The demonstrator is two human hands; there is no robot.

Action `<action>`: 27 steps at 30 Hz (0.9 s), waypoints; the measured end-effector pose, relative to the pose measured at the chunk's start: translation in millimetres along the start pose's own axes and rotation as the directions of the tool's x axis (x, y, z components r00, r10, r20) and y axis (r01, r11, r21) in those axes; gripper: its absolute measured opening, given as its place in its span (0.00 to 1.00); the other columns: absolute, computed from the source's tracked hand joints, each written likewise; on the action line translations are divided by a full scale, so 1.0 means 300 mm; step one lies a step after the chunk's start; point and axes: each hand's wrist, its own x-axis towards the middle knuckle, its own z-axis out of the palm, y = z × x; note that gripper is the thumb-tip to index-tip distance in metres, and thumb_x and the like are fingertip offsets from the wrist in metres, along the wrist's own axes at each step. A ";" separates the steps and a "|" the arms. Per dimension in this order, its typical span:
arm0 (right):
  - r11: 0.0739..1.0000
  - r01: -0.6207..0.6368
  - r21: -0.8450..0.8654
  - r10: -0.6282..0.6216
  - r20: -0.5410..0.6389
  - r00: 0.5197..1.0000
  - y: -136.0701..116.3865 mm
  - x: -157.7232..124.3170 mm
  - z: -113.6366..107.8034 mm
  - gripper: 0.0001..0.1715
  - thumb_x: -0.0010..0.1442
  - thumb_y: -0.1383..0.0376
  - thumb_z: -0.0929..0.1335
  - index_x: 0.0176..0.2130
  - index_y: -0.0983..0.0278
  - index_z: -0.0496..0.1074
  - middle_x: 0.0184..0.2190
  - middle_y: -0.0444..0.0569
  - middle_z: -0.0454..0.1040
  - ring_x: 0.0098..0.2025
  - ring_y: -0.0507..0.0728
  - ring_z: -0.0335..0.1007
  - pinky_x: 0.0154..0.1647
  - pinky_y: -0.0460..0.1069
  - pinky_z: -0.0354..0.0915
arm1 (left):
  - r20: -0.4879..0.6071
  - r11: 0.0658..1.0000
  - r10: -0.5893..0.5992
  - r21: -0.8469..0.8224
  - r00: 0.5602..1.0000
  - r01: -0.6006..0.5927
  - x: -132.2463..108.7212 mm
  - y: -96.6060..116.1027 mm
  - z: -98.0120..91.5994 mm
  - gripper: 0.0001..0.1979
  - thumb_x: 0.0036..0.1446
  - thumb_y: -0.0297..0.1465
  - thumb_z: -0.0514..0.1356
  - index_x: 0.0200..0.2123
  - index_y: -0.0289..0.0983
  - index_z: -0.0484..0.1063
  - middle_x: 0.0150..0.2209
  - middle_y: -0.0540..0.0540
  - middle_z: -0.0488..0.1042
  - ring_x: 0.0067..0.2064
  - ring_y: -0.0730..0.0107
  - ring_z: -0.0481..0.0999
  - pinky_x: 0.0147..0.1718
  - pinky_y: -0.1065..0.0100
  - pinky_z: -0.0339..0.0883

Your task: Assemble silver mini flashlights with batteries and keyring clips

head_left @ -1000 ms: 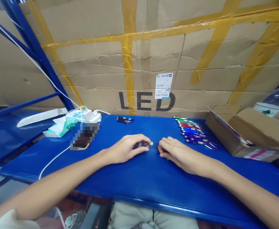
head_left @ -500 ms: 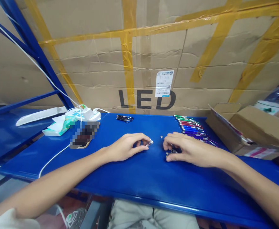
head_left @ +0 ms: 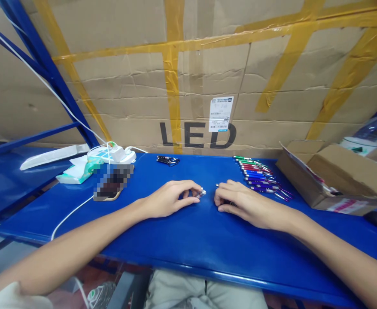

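Note:
Over the middle of the blue table (head_left: 188,244), my left hand (head_left: 169,199) pinches a small silver metal piece (head_left: 203,192) between thumb and fingertips. Its exact kind is too small to tell. Across a narrow gap, my right hand (head_left: 240,201) is closed, fingers curled towards the thumb, and whatever they hold is hidden. A small round silver piece (head_left: 217,185) shows just beyond its fingertips. To the right and behind that hand lies a row of slim metallic pen-like tubes (head_left: 254,175) in green, red, blue and purple, with clips at their ends.
A few black tubes with clips (head_left: 168,160) lie at the back. On the left are a phone (head_left: 113,189), a tissue pack (head_left: 75,174) and a white power strip (head_left: 124,155) with cables. An open cardboard box (head_left: 323,189) stands right; a large carton (head_left: 127,94) rises behind.
My right hand has shifted slightly left and its fingers have closed further; the silver piece and ring seen at its fingertips are now mostly hidden. My left hand stays almost still.

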 end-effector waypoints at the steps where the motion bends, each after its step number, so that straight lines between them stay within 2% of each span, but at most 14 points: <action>1: 1.000 -0.017 -0.005 0.017 -0.004 1.000 -0.002 0.000 0.002 0.16 0.81 0.55 0.61 0.44 0.60 0.70 0.44 0.51 0.74 0.47 0.63 0.65 0.50 0.57 0.60 | 0.001 1.000 -0.004 0.000 1.000 0.004 0.000 0.001 0.000 0.14 0.75 0.36 0.63 0.58 0.38 0.77 0.46 0.46 0.84 0.38 0.70 0.77 0.42 0.70 0.69; 5: 0.996 -0.089 0.004 0.089 -0.045 0.995 -0.016 -0.004 0.004 0.19 0.81 0.52 0.58 0.44 0.59 0.68 0.42 0.51 0.74 0.44 0.62 0.65 0.47 0.56 0.61 | 0.004 1.000 -0.006 -0.004 1.000 0.006 0.000 0.005 0.000 0.14 0.74 0.35 0.64 0.58 0.38 0.76 0.46 0.46 0.84 0.39 0.70 0.78 0.43 0.70 0.69; 10: 0.997 -0.075 0.015 0.076 -0.106 0.991 -0.025 0.003 0.014 0.19 0.82 0.55 0.55 0.42 0.58 0.64 0.37 0.48 0.71 0.38 0.60 0.64 0.42 0.54 0.60 | 0.021 1.000 0.019 0.000 1.000 -0.019 -0.001 0.010 0.004 0.13 0.75 0.34 0.63 0.58 0.38 0.76 0.48 0.45 0.84 0.39 0.70 0.78 0.43 0.70 0.70; 15: 0.983 -0.049 0.174 0.098 -0.287 0.953 -0.032 0.036 0.055 0.16 0.83 0.55 0.57 0.44 0.58 0.64 0.35 0.44 0.71 0.34 0.56 0.66 0.39 0.51 0.62 | 0.039 0.999 0.032 0.010 0.999 -0.032 0.001 0.026 0.005 0.13 0.75 0.35 0.62 0.57 0.36 0.77 0.47 0.44 0.84 0.38 0.69 0.78 0.43 0.69 0.70; 19: 0.978 -0.010 0.209 0.091 -0.383 0.919 -0.054 0.058 0.092 0.14 0.83 0.58 0.58 0.43 0.58 0.64 0.37 0.44 0.73 0.36 0.55 0.68 0.40 0.50 0.63 | 0.034 0.998 0.069 0.011 0.997 -0.070 0.001 0.033 0.011 0.12 0.75 0.34 0.63 0.55 0.35 0.77 0.46 0.44 0.83 0.38 0.70 0.77 0.43 0.69 0.70; 23: 0.982 -0.005 0.188 0.078 -0.384 0.920 -0.061 0.062 0.119 0.12 0.83 0.58 0.59 0.45 0.57 0.65 0.40 0.45 0.73 0.39 0.55 0.70 0.42 0.49 0.64 | 0.022 0.993 0.119 0.010 0.993 -0.119 0.000 0.028 0.020 0.12 0.75 0.36 0.63 0.55 0.35 0.78 0.43 0.45 0.82 0.37 0.70 0.76 0.41 0.70 0.69; 27: 0.989 -0.007 0.147 0.067 -0.403 0.913 -0.064 0.064 0.138 0.12 0.83 0.57 0.59 0.45 0.57 0.65 0.41 0.45 0.73 0.40 0.56 0.70 0.44 0.50 0.64 | 0.027 0.994 0.108 -0.006 0.994 -0.108 0.000 0.027 0.024 0.13 0.75 0.38 0.62 0.53 0.35 0.78 0.42 0.45 0.82 0.36 0.69 0.77 0.41 0.69 0.69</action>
